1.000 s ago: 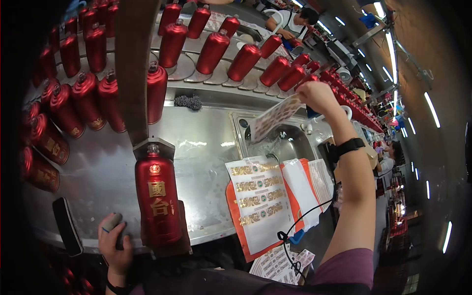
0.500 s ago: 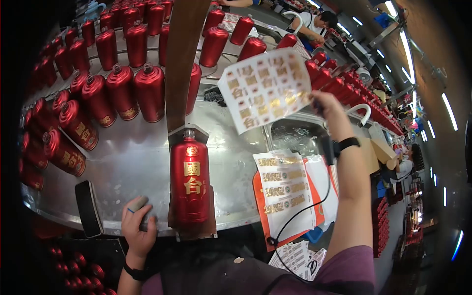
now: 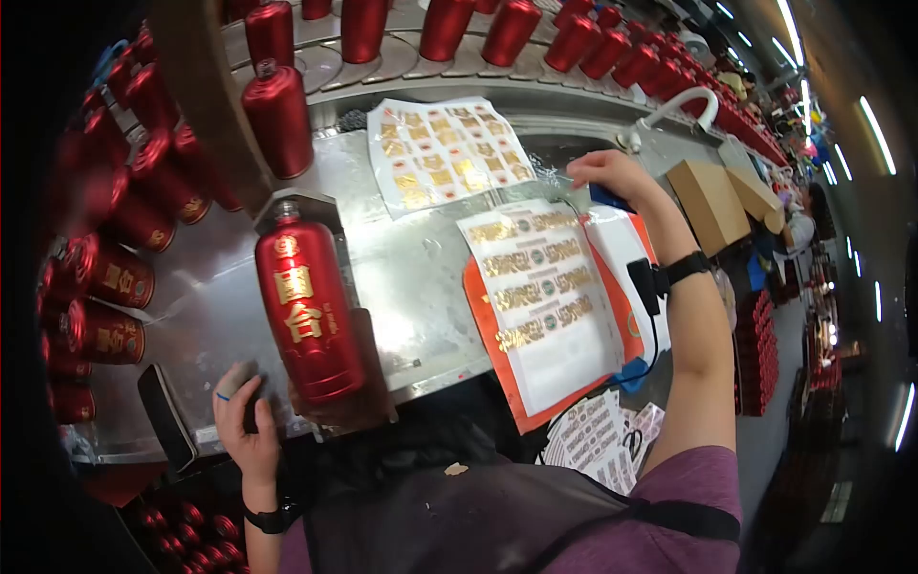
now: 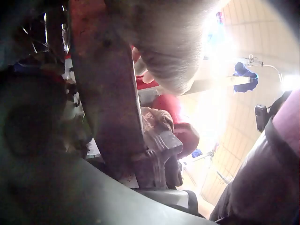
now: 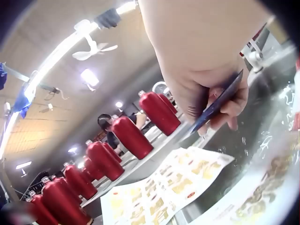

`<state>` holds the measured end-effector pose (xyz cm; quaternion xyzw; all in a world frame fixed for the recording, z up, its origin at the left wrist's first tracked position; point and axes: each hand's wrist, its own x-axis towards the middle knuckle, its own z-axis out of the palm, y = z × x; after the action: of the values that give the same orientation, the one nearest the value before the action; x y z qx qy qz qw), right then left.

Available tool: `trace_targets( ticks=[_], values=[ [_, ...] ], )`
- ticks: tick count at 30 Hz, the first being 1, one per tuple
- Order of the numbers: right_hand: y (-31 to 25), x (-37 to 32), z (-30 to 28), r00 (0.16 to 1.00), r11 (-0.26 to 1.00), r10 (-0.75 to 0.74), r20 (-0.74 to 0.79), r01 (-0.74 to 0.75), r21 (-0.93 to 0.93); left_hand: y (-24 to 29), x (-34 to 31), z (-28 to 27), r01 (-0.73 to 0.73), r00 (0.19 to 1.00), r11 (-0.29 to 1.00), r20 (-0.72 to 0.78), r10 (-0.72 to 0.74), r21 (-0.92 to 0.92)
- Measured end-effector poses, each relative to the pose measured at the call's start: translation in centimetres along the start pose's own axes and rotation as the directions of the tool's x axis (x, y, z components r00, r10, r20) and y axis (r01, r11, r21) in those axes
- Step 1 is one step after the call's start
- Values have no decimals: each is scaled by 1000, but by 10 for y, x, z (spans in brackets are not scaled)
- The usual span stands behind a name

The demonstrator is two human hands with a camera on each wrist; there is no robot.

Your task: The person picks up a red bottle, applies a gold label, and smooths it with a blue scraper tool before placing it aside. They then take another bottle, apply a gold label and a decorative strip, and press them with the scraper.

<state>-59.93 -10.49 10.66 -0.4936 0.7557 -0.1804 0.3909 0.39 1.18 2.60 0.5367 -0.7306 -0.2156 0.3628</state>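
Right grip [image 3: 612, 174] round a probable blue scraper [image 5: 218, 104], near water [image 5: 244, 146] in the sink [image 3: 553, 158]; left grip [image 3: 247, 426] relaxed.

Metal counter [image 3: 411, 320] w/ sink [image 5: 241, 150] in its R part; red btls [image 3: 107, 332] stand at L end, blk phone [image 3: 166, 416] lies by near L edge, dk holder [image 3: 368, 354] sits at near edge. Gold-print sheet [image 3: 445, 153] lies twd far edge, beside sink, dk scourer [image 3: 353, 120] just past its L corner; orange folder [image 3: 488, 349] overhangs near edge, R of holder.
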Motion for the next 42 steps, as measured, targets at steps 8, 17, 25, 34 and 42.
trace_targets(
  ticks=[8, 17, 25, 34, 42],
  values=[
    [64, -37, 27, 985, 930, -167, -39, 144, -337, -6, -3, -2, -27, 999, 1000, 42, 27, -8],
    [48, 4, 37, 996, 956, 29, 83, -3, -293, -13, -17, -13, 99, 995, 990, -20, -101, -105],
    [40, 16, 47, 966, 869, -195, -172, 89, -486, -13, -2, -45, 78, 988, 993, -125, -88, -85],
    [-127, -100, 93, 568, 302, -822, 39, 493, -816, 92, 67, -50, -360, 933, 933, -14, 361, 23],
    [-205, -201, 159, 391, 60, -810, 437, 796, -602, 147, 84, 17, -431, 867, 875, 167, 469, -219]
  ],
)
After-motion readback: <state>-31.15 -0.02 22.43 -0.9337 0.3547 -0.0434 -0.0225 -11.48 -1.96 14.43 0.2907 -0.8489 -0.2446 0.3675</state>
